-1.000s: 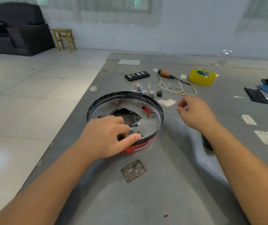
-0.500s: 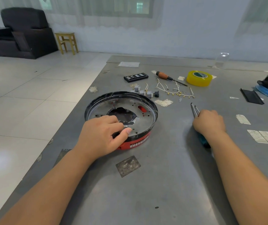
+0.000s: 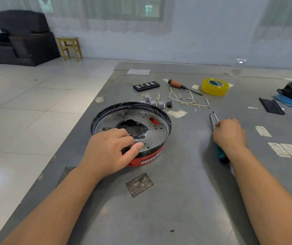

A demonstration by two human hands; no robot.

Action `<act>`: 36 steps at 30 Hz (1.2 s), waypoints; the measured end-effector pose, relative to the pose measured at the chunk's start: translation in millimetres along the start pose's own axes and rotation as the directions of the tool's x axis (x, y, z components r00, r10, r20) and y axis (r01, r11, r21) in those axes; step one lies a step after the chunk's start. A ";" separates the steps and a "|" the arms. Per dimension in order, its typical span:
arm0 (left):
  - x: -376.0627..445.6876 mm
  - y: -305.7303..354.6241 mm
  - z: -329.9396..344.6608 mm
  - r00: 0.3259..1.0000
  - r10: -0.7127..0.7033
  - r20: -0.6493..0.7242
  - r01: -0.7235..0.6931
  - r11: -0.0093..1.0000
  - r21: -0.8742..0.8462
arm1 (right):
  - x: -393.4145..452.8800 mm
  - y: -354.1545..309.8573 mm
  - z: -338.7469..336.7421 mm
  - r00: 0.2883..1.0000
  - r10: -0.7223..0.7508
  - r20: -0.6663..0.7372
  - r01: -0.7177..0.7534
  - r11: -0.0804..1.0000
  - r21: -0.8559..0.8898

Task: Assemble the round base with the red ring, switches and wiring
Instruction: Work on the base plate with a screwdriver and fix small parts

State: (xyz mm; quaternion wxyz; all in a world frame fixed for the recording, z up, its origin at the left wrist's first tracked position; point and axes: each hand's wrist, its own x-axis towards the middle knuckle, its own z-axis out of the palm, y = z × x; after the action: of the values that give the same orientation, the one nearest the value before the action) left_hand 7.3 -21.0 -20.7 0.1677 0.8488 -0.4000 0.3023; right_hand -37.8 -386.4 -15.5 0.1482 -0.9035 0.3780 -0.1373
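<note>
The base already sits in the red ring, left hand gripping its near rim. Switches and wires lie loose beyond the base, so wiring looks unstarted; the right hand grips pliers beside it.

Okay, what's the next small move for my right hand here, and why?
Probably lift the green-handled pliers: the right hand already curls over them flat on the grey table, while the left hand grips the round black-rimmed metal base.
</note>
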 end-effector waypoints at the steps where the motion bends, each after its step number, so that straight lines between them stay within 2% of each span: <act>1: 0.2 0.3 -0.8 1.000 0.000 0.010 0.000 1.000 -0.003 | -0.6 0.0 -1.8 1.000 -0.004 -0.014 0.004 1.000 0.008; 3: 0.7 0.9 -3.2 1.000 0.005 0.028 -0.005 1.000 -0.011 | -1.6 -1.6 -6.3 0.995 -0.046 -0.086 0.048 0.999 0.015; 5: 1.5 0.9 -6.9 0.998 0.000 0.060 0.001 1.000 -0.026 | -4.1 -7.4 -12.7 0.967 -0.175 -0.186 0.184 0.982 0.037; 7: 2.4 0.9 -9.5 0.997 -0.006 0.079 0.008 1.000 -0.030 | -10.0 -18.5 -20.3 0.902 -0.358 -0.242 0.386 0.919 0.079; 9: 3.2 1.7 -11.1 0.997 -0.034 0.074 0.038 0.997 -0.065 | -21.2 -32.8 -26.2 0.806 -0.545 -0.232 0.580 0.806 0.118; 11: 3.8 3.5 -12.6 0.994 -0.110 -0.007 0.108 0.983 -0.151 | -35.7 -48.2 -30.5 0.725 -0.664 -0.182 0.689 0.697 0.199; 13: 5.5 4.2 -13.3 0.967 -0.208 -0.147 0.172 0.959 -0.225 | -50.4 -64.2 -34.5 0.669 -0.737 -0.102 0.721 0.608 0.333; 15: 8.9 2.4 -14.1 0.945 -0.264 -0.194 0.215 0.947 -0.238 | -62.8 -78.2 -37.1 0.591 -0.806 -0.025 0.740 0.530 0.413; 19: 10.7 -1.0 -16.0 0.961 -0.261 -0.097 0.237 0.950 -0.204 | -78.3 -99.8 -37.5 0.457 -0.889 0.040 0.778 0.421 0.465; 24: 10.4 -8.6 -18.3 0.986 -0.137 -0.099 0.137 0.990 -0.007 | -84.3 -119.1 -36.8 0.345 -0.937 0.050 0.842 0.333 0.424; 26: 10.5 -11.9 -17.8 0.988 -0.122 -0.099 0.124 0.992 0.015 | -79.2 -123.1 -36.2 0.354 -0.935 -0.007 0.872 0.328 0.363; 28: 7.8 -12.7 -16.5 0.975 -0.193 -0.110 0.191 0.981 -0.025 | -70.2 -126.3 -31.6 0.401 -0.901 -0.164 0.901 0.355 0.248; 29: 5.7 -12.3 -16.0 0.963 -0.247 -0.113 0.242 0.969 -0.056 | -66.4 -128.2 -29.4 0.475 -0.850 -0.228 0.874 0.424 0.240; 30: 4.1 -11.4 -15.6 0.949 -0.295 -0.112 0.287 0.954 -0.082 | -64.1 -131.1 -27.6 0.584 -0.773 -0.246 0.805 0.515 0.293; 31: 2.4 -10.1 -15.1 0.937 -0.329 -0.115 0.319 0.943 -0.100 | -63.9 -135.1 -25.7 0.698 -0.686 -0.205 0.701 0.595 0.394; 32: 1.0 -8.6 -14.3 0.929 -0.350 -0.121 0.338 0.934 -0.113 | -65.5 -140.3 -23.7 0.782 -0.612 -0.116 0.573 0.633 0.521; 33: 0.1 -7.2 -13.1 0.922 -0.368 -0.123 0.352 0.927 -0.131 | -68.9 -145.8 -21.6 0.825 -0.564 -0.007 0.421 0.607 0.674; 34: 0.0 -5.4 -12.3 0.915 -0.386 -0.121 0.367 0.918 -0.152 | -72.3 -151.0 -19.6 0.835 -0.541 0.097 0.240 0.519 0.821; 36: 0.7 -0.9 -11.7 0.903 -0.413 -0.122 0.390 0.904 -0.174 | -77.3 -160.2 -17.4 0.799 -0.553 0.235 -0.115 0.244 0.963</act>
State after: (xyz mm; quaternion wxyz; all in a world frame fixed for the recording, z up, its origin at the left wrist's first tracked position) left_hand 3.9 -14.7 -11.4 0.3185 0.8724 -0.2226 0.2965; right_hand 6.5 -225.9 49.5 0.7336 -0.6724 0.0212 -0.0960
